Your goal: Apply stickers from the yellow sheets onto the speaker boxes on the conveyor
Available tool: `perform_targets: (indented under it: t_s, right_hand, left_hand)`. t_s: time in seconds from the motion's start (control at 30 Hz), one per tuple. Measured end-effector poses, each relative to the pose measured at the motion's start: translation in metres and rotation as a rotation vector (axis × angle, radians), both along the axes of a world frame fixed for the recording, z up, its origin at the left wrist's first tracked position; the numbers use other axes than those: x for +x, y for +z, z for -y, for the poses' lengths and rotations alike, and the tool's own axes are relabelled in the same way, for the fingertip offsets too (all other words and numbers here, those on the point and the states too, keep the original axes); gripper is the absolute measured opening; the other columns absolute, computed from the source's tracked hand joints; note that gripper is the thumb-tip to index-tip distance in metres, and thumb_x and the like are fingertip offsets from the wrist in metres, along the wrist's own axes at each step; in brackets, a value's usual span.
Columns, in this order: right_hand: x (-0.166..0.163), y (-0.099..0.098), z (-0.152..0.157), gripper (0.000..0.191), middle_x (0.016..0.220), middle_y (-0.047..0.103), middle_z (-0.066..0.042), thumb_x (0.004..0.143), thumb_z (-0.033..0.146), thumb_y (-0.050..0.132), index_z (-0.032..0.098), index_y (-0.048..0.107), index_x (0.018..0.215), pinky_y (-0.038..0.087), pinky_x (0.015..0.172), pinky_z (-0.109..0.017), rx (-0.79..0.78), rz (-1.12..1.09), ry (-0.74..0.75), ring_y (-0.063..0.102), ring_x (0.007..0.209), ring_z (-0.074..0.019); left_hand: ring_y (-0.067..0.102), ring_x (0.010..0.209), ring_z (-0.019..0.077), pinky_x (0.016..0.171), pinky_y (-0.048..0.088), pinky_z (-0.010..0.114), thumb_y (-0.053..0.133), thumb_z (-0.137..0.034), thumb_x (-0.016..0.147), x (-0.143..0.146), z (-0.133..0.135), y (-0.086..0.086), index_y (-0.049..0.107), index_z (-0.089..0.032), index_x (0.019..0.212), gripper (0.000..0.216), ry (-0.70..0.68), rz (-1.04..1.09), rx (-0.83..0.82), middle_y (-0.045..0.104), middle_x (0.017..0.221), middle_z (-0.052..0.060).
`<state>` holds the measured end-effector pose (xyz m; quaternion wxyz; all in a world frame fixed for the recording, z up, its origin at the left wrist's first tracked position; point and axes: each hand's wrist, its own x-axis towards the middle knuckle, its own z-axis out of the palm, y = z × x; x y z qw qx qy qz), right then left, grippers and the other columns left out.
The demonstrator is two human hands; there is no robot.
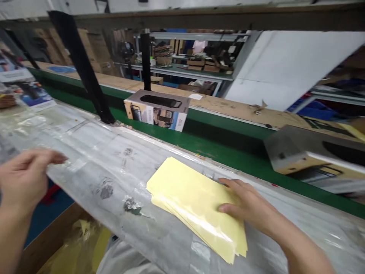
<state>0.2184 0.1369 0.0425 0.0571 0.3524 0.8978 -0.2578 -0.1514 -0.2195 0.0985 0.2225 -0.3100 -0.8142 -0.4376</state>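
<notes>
A stack of pale yellow glossy sheets (194, 201) lies on the plastic-covered work ledge (114, 160). My right hand (245, 205) rests flat on the stack's right side, fingers stretched out over the top sheet. My left hand (24, 179) hovers at the left over the ledge's near edge, fingers loosely curled and blurred by motion, with nothing visible in it.
Behind the ledge runs a green conveyor belt (216, 148) carrying a printed product box (156, 110) and a second box (313, 156) at the right. A black post (82, 68) rises from the ledge. Shelves with cartons stand beyond. Yellow scraps lie below the ledge (82, 243).
</notes>
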Motion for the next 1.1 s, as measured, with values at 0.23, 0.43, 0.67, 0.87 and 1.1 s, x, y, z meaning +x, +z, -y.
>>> perform_targets:
  t_s: [0.23, 0.43, 0.67, 0.87, 1.1]
  right_hand:
    - [0.008, 0.009, 0.009, 0.086, 0.146, 0.052, -0.007, 0.071, 0.019, 0.072, 0.034, 0.044, 0.151, 0.038, 0.11, -0.046, -0.022, 0.081, 0.077, 0.043, 0.137, -0.0326]
    - [0.013, 0.017, 0.011, 0.087, 0.151, 0.049, -0.007, 0.073, 0.022, 0.074, 0.034, 0.042, 0.153, 0.034, 0.114, -0.05, -0.036, 0.097, 0.09, 0.038, 0.142, -0.0324]
    - [-0.019, -0.004, 0.081, 0.125, 0.171, 0.008, -0.018, 0.062, 0.036, 0.095, 0.039, 0.021, 0.162, 0.001, 0.109, -0.087, 0.018, -0.004, 0.386, 0.0, 0.153, -0.0538]
    - [-0.024, 0.002, 0.091, 0.106, 0.169, 0.017, -0.016, 0.072, 0.004, 0.068, 0.032, 0.021, 0.163, 0.015, 0.115, -0.079, -0.012, -0.022, 0.485, 0.006, 0.156, -0.043]
    - [-0.014, 0.011, 0.078, 0.1, 0.166, 0.031, -0.013, 0.068, -0.01, 0.048, 0.028, 0.034, 0.159, 0.031, 0.115, -0.074, 0.099, 0.067, 0.431, 0.019, 0.154, -0.0399]
  left_hand:
    - [0.062, 0.121, 0.0261, 0.102, 0.049, 0.034, 0.062, -0.043, 0.096, 0.083, -0.197, -0.014, 0.07, -0.022, 0.119, 0.032, -1.208, 0.144, -0.653, 0.066, 0.132, 0.009]
    - [0.037, 0.145, 0.039, 0.12, 0.032, 0.049, 0.084, -0.052, 0.078, 0.076, -0.248, -0.054, 0.06, -0.026, 0.14, 0.072, -1.286, 0.105, -0.955, 0.046, 0.155, 0.012]
    - [0.042, 0.141, 0.0342, 0.118, 0.035, 0.046, 0.083, -0.05, 0.079, 0.053, -0.22, -0.067, 0.062, -0.026, 0.137, 0.066, -1.36, 0.265, -0.774, 0.051, 0.148, 0.012]
    - [0.051, 0.131, 0.0301, 0.114, 0.038, 0.042, 0.067, -0.038, 0.095, 0.052, -0.221, -0.068, 0.063, -0.023, 0.133, 0.041, -1.337, 0.308, -0.716, 0.059, 0.136, 0.011]
    - [0.051, 0.128, 0.0279, 0.114, 0.039, 0.044, 0.056, -0.029, 0.097, 0.077, -0.222, -0.083, 0.065, -0.021, 0.126, 0.032, -1.273, 0.327, -0.582, 0.064, 0.129, 0.009]
